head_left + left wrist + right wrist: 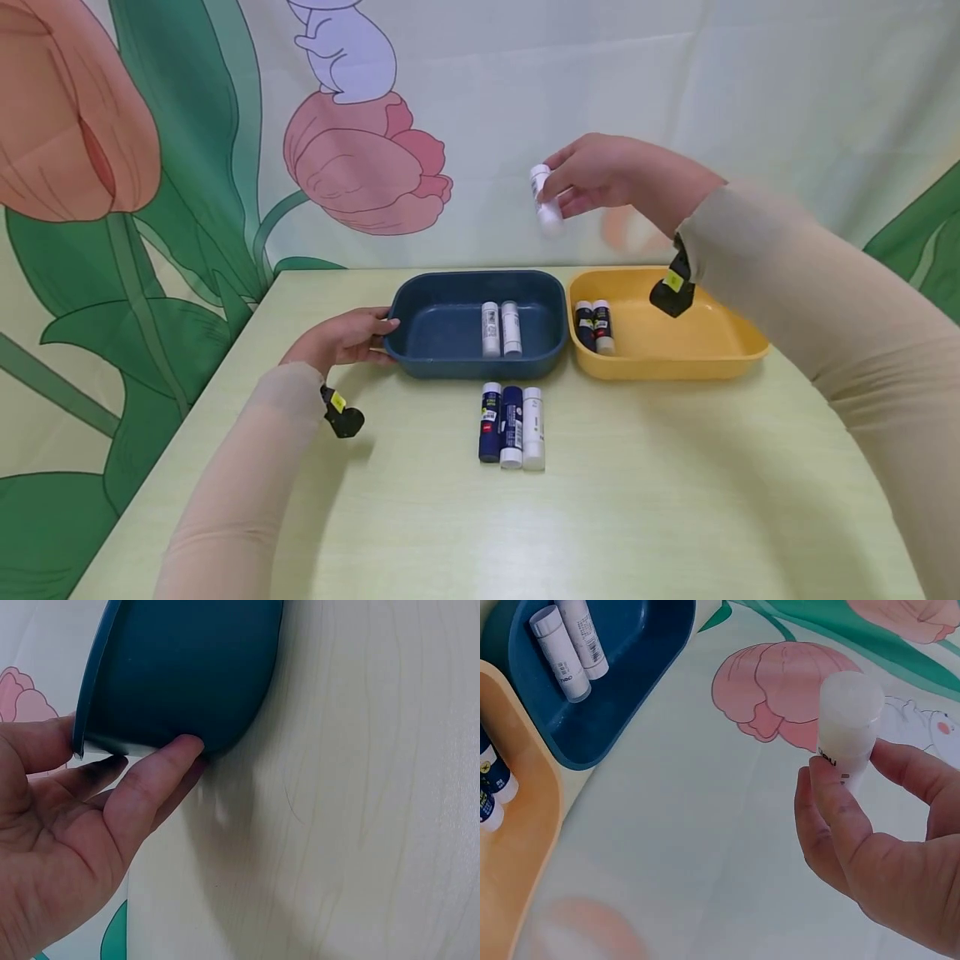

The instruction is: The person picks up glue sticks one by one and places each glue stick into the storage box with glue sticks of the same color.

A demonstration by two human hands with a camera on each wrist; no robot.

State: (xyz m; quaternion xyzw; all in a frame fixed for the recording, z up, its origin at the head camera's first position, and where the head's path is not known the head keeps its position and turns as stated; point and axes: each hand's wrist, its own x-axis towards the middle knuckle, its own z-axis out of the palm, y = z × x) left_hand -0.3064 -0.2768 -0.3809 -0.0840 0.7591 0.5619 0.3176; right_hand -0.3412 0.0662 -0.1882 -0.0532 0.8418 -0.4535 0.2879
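My right hand (600,173) pinches a white glue stick (849,712) between thumb and fingers, held high above the trays with its clear end facing the right wrist camera. At the left end of a dark blue tray (450,367), my left hand (348,337) grips the rim, thumb over the edge and fingers against the outer wall. Two white glue sticks (491,330) lie side by side inside that tray. On the table in front, a row holds two dark blue glue sticks (490,423) and a white glue stick (533,429).
A yellow tray (675,369) stands right beside the blue one, with two dark blue glue sticks (585,325) at its left end. Behind the pale wooden table (637,500) hangs a cloth backdrop (495,75) printed with flowers.
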